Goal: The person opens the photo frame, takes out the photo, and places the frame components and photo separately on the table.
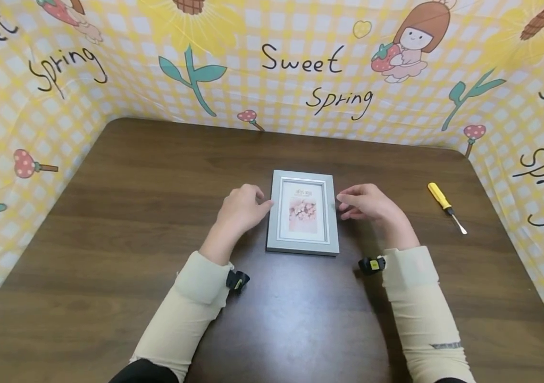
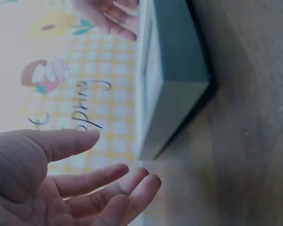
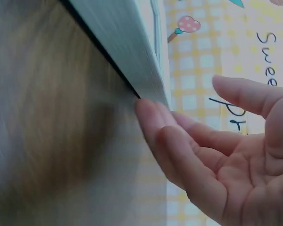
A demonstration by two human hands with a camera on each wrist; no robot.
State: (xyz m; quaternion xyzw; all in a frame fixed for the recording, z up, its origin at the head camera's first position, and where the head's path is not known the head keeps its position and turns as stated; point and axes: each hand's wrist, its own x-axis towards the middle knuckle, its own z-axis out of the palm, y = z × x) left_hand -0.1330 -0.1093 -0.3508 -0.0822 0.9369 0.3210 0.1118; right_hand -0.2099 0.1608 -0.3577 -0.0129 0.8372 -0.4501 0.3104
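Note:
A pale grey picture frame (image 1: pixel 302 247) lies face up on the table, showing a card printed with pink flowers. Beside its left edge is my left hand (image 1: pixel 244 206), thumb and fingers apart and loosely bent. In the left wrist view a gap shows between that hand (image 2: pixel 85 188) and the frame's side (image 2: pixel 179 103). My right hand (image 1: pixel 367 202) is at the frame's right edge, fingers relaxed. The right wrist view has its fingertips (image 3: pixel 148 110) close by the frame's corner (image 3: pixel 153 84); whether they touch, I cannot tell. Neither hand grips anything.
A screwdriver (image 1: pixel 439 196) with a yellow handle lies to the right of my right hand, its tip pointing toward the front right. The brown wooden table (image 1: pixel 109 255) is bordered by a yellow checked cloth (image 1: pixel 291 96) at the back and both sides.

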